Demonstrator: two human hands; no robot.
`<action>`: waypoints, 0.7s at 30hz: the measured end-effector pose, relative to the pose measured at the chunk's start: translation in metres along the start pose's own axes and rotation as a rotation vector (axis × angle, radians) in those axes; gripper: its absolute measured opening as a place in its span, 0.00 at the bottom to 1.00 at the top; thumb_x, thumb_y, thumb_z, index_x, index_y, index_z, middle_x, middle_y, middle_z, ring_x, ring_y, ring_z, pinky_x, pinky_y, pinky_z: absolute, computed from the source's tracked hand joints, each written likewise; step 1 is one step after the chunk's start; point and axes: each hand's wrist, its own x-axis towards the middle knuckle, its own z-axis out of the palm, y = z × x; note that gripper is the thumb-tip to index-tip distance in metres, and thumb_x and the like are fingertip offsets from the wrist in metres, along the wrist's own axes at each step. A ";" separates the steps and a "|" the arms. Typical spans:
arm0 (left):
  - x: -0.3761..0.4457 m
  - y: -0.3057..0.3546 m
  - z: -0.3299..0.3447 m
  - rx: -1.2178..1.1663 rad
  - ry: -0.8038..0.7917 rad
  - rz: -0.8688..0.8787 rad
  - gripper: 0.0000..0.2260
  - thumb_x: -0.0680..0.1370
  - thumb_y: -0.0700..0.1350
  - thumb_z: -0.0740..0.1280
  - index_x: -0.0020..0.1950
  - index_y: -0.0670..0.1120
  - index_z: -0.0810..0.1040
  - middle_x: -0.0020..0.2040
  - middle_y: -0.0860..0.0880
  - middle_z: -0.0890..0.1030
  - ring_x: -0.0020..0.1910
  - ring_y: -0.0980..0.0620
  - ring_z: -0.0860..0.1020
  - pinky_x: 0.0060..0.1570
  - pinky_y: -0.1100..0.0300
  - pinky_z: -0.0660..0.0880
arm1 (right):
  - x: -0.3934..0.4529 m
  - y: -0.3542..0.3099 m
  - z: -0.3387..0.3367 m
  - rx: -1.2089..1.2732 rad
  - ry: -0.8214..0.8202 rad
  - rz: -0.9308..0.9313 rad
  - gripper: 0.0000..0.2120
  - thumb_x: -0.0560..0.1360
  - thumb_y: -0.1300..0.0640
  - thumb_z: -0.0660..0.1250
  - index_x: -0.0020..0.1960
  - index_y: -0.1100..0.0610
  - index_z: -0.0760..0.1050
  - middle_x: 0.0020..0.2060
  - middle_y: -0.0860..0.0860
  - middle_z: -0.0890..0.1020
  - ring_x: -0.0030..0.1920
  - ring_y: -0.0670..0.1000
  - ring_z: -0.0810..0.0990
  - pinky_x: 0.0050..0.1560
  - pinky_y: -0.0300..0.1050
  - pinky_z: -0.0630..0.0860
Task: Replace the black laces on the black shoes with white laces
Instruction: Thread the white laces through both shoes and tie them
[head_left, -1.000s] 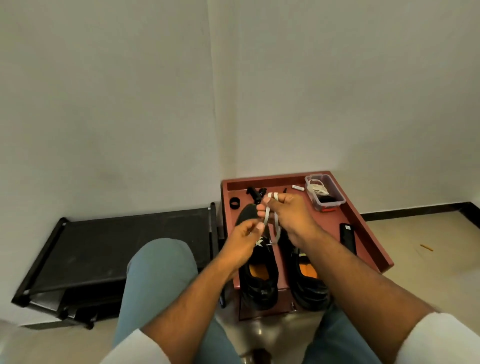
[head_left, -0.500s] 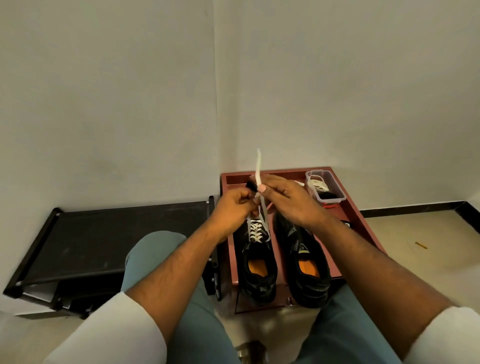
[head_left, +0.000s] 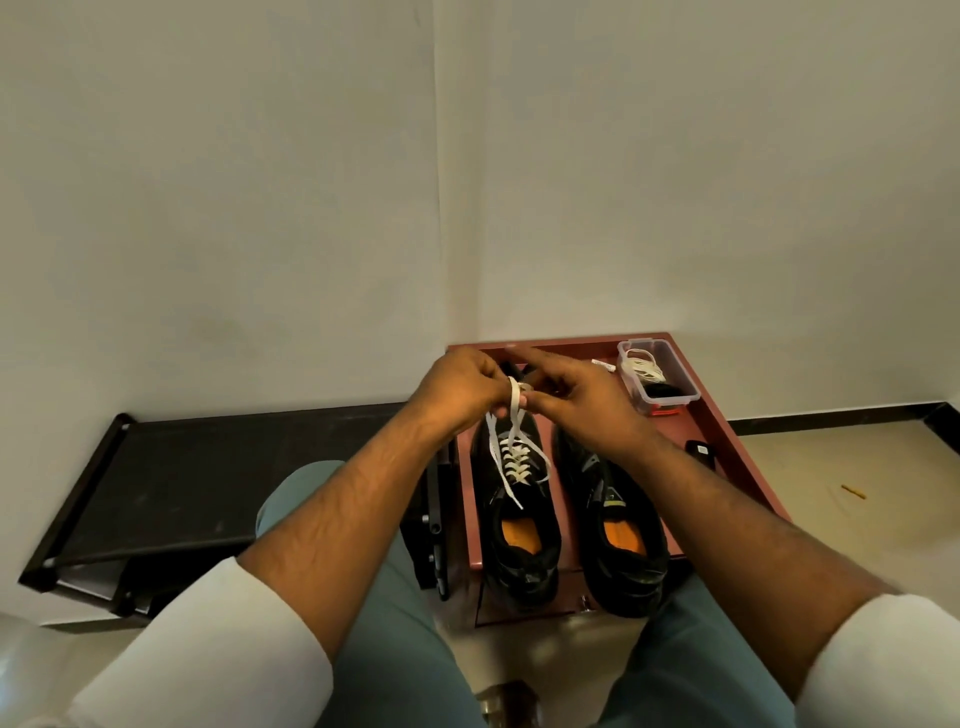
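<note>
A: White lace (head_left: 511, 457) status?
B: Threaded through the left shoe (head_left: 519, 525), crisscrossed up the eyelets. That shoe sits on the red-brown table (head_left: 727, 431), left of the right shoe (head_left: 623, 540).
A: Hands?
B: Left hand (head_left: 460, 389) and right hand (head_left: 582, 400) meet just above the left shoe's toe. Both pinch the lace ends with curled fingers.
A: Spare laces?
B: Clear box (head_left: 657, 376) at the table's far right corner, behind the right shoe.
</note>
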 end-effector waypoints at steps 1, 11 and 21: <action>0.000 0.000 0.000 0.029 0.016 0.023 0.04 0.72 0.42 0.73 0.44 0.44 0.79 0.40 0.48 0.82 0.40 0.52 0.81 0.42 0.58 0.77 | 0.000 0.002 -0.001 -0.038 0.015 -0.017 0.24 0.76 0.58 0.69 0.70 0.49 0.70 0.50 0.48 0.83 0.49 0.42 0.81 0.47 0.35 0.79; -0.001 -0.026 0.016 0.623 0.128 0.458 0.07 0.78 0.42 0.66 0.42 0.53 0.78 0.41 0.56 0.78 0.45 0.56 0.73 0.48 0.58 0.71 | 0.010 0.013 -0.001 -0.477 -0.068 -0.054 0.10 0.77 0.57 0.67 0.57 0.53 0.82 0.48 0.46 0.81 0.48 0.44 0.78 0.47 0.35 0.74; -0.004 -0.061 0.057 -0.077 0.089 0.150 0.12 0.77 0.49 0.70 0.60 0.53 0.81 0.78 0.53 0.59 0.77 0.49 0.53 0.71 0.46 0.56 | -0.002 0.016 0.002 0.197 0.016 0.186 0.07 0.77 0.61 0.67 0.49 0.55 0.84 0.39 0.48 0.86 0.41 0.45 0.83 0.44 0.37 0.78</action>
